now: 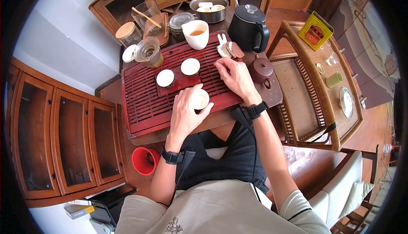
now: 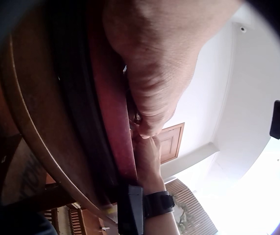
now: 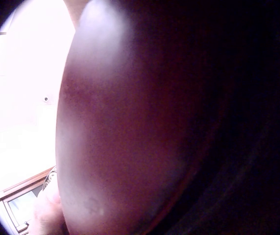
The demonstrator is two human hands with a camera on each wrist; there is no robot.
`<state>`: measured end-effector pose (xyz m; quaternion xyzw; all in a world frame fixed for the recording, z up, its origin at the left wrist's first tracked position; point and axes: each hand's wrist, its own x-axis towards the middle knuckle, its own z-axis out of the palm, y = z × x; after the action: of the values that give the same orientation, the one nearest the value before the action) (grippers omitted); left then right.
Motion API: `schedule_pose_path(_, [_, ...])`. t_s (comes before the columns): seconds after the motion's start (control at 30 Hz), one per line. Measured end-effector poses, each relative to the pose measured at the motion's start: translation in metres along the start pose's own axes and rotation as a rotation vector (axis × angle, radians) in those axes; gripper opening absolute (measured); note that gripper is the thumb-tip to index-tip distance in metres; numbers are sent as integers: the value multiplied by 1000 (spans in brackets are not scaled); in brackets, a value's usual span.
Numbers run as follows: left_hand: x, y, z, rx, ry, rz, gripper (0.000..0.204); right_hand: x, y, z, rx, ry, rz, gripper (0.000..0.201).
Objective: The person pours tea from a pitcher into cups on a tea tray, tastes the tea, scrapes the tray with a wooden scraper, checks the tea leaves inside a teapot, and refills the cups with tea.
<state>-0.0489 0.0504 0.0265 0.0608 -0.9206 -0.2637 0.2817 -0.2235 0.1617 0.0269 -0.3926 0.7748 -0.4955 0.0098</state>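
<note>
My left hand [image 1: 183,111] holds a small white teacup [image 1: 200,100] at the tray's near edge, thumb on one side and fingers on the other. In the left wrist view, the left hand [image 2: 154,63] hides the cup. Loosely curled, my right hand [image 1: 237,79] rests at the right side of the red slatted tea tray [image 1: 140,121], holding nothing. Two more teacups, one on the left [image 1: 165,78] and one on the right [image 1: 190,67], sit on a small red board [image 1: 168,91]. The right wrist view is mostly filled by a dark, reddish-brown rounded surface [image 3: 125,127].
A white pitcher [image 1: 196,36] of tea and a glass brewer [image 1: 148,53] stand at the tray's back. Right of my right hand are a brown clay teapot [image 1: 261,69] and a black kettle [image 1: 248,23]. A rattan cart [image 1: 297,98] stands right, a red bin [image 1: 144,161] below left.
</note>
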Motion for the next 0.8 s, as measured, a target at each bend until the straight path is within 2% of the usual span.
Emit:
schedule_pose_path(0.13, [0, 0, 1, 0, 5, -1, 55, 0, 4, 2, 14, 6, -13, 19])
schedule_pose_path(0.2, [0, 0, 1, 1, 5, -2, 54, 0, 6, 3, -21, 25, -95, 16])
schedule_pose_path(0.4, [0, 2, 0, 0, 8, -1, 54, 0, 5, 3, -37, 30, -105, 16])
schedule_pose_path(0.5, [1, 2, 0, 4, 9, -2, 54, 0, 1, 0, -28, -13, -19, 20])
schedule_pose_path(0.8, [0, 3, 2, 17, 20, -1, 53, 0, 2, 0, -19, -9, -36, 18])
